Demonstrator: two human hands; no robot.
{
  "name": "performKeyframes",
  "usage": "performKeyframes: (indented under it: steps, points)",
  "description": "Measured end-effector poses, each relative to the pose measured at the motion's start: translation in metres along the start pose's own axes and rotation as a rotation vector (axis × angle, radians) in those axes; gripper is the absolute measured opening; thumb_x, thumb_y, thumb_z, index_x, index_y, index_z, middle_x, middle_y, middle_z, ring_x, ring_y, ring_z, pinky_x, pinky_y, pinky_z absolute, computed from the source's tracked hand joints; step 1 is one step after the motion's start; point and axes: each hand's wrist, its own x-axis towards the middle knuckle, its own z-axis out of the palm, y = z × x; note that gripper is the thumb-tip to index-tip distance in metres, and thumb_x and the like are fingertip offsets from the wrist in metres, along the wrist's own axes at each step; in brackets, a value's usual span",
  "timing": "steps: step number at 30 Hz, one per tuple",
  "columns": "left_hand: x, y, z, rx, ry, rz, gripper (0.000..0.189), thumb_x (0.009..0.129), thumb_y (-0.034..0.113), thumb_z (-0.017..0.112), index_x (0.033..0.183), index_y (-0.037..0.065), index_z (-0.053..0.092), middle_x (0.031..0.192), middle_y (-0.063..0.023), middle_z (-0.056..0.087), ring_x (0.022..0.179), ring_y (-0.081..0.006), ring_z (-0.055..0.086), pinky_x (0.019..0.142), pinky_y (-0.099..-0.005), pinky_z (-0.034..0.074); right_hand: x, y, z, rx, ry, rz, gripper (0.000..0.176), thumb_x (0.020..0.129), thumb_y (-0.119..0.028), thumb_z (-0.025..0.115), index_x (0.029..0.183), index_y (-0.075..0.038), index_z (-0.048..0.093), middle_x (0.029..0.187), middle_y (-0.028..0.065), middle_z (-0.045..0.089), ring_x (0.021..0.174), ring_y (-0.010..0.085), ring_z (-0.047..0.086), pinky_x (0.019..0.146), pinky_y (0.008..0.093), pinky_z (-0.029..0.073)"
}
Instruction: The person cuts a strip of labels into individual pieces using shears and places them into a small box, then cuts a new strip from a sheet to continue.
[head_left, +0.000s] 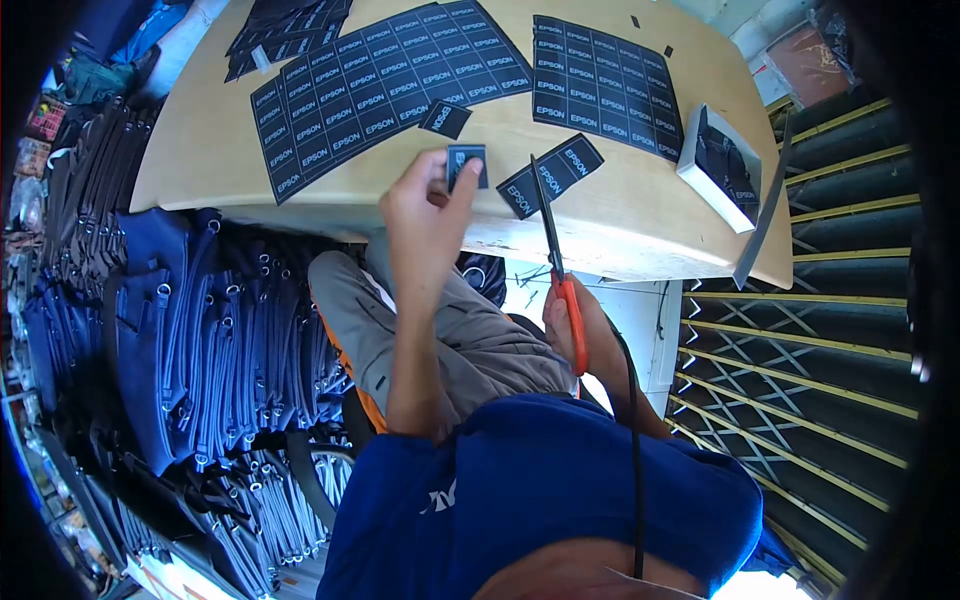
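Observation:
Over the table's front edge, my left hand (432, 212) pinches a small dark EPSON label (467, 155) between thumb and fingers. My right hand (592, 318) is wrapped round the orange handles of a pair of scissors (570, 305). The long blades point away from me, and their tips overlap a short strip of EPSON labels (578, 158) lying on the table. A single cut label (446, 119) rests just beyond my left fingers.
Large printed label sheets (400, 75) and another sheet (605, 85) cover much of the table (205, 150). A white box (715, 190) holding dark labels stands at the right, beside a long dark strip (765, 215). Blue straps (190, 330) hang at the left; a folding gate (800, 340) is at the right.

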Motion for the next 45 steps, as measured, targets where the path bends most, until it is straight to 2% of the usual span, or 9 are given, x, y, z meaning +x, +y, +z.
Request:
performKeyframes:
  steps: [4,6,8,9,12,17,27,34,45]
  points:
    - [0.042,0.005,-0.001,0.116,0.021,0.198,0.023,0.079,0.009,0.068,0.098,-0.001,0.061,0.067,-0.0038,0.064,0.051,-0.0038,0.051,0.049,-0.0172,0.039,0.000,0.006,-0.002,0.032,-0.032,0.016,0.020,0.091,-0.020,0.053,0.088,-0.003,0.043,0.071,0.0029,0.046,0.063,0.0090,0.042,0.058,0.0252,0.039]
    - [0.048,0.010,-0.003,0.176,-0.016,0.113,0.033,0.078,0.017,0.070,0.104,0.000,0.060,0.083,-0.0107,0.066,0.067,-0.0134,0.058,0.064,-0.0239,0.046,-0.002,0.009,-0.003,0.019,-0.041,0.005,0.020,0.091,-0.020,0.053,0.089,-0.003,0.043,0.072,0.0033,0.046,0.064,0.0094,0.042,0.059,0.0254,0.039]
    - [0.047,0.003,0.002,0.831,0.324,0.451,0.045,0.078,0.031,0.069,0.109,0.002,0.057,0.104,-0.0167,0.058,0.095,-0.0270,0.053,0.082,-0.0399,0.040,-0.001,0.010,-0.006,0.007,-0.043,-0.010,0.021,0.091,-0.021,0.052,0.089,-0.003,0.042,0.073,0.0036,0.046,0.065,0.0097,0.043,0.059,0.0256,0.039]
    - [0.038,0.005,0.004,0.719,0.219,0.329,0.055,0.076,0.041,0.067,0.113,0.003,0.055,0.117,-0.0173,0.048,0.110,-0.0326,0.041,0.091,-0.0470,0.029,-0.001,0.012,-0.007,-0.007,-0.030,-0.015,0.021,0.091,-0.021,0.052,0.089,-0.003,0.042,0.073,0.0036,0.046,0.066,0.0095,0.043,0.060,0.0254,0.040]
    - [-0.001,0.014,0.018,0.708,-0.062,0.277,0.054,0.075,0.038,0.069,0.114,0.003,0.055,0.112,-0.0148,0.051,0.106,-0.0300,0.043,0.087,-0.0438,0.030,0.001,0.011,-0.007,0.059,-0.016,-0.005,0.021,0.091,-0.020,0.053,0.089,-0.003,0.042,0.074,0.0033,0.046,0.067,0.0091,0.043,0.060,0.0249,0.040]
    - [-0.022,0.003,0.034,0.633,-0.098,0.330,0.040,0.075,0.030,0.070,0.106,0.007,0.060,0.104,-0.0088,0.054,0.102,-0.0261,0.046,0.086,-0.0395,0.029,0.007,0.007,-0.016,0.193,-0.026,0.150,0.022,0.089,-0.021,0.056,0.089,-0.003,0.042,0.073,0.0022,0.046,0.066,0.0082,0.042,0.060,0.0238,0.040]
    - [-0.021,0.006,0.021,0.501,-0.120,0.390,0.018,0.078,0.011,0.066,0.095,0.007,0.063,0.095,-0.0071,0.060,0.092,-0.0235,0.056,0.079,-0.0345,0.038,0.008,0.006,-0.011,0.003,-0.049,-0.127,0.025,0.087,-0.018,0.061,0.089,-0.002,0.041,0.075,0.0022,0.050,0.063,0.0071,0.043,0.059,0.0230,0.041]
    - [-0.041,0.018,-0.001,0.158,-0.310,0.214,0.019,0.077,-0.001,0.065,0.095,-0.001,0.064,0.090,-0.0135,0.064,0.082,-0.0219,0.063,0.069,-0.0290,0.048,0.015,-0.009,0.001,0.314,0.107,-0.308,0.026,0.082,0.000,0.062,0.088,-0.005,0.038,0.094,0.0082,0.061,0.056,-0.0021,0.039,0.053,0.0137,0.039]
    - [-0.057,-0.005,-0.004,-0.097,-0.524,0.012,0.033,0.076,-0.001,0.066,0.108,0.002,0.063,0.096,-0.0106,0.063,0.087,-0.0162,0.061,0.073,-0.0267,0.048,0.029,-0.006,0.011,0.294,0.396,-0.362,0.032,0.075,0.001,0.069,0.081,-0.008,0.039,0.077,0.0027,0.054,0.058,0.0007,0.044,0.049,0.0171,0.035]
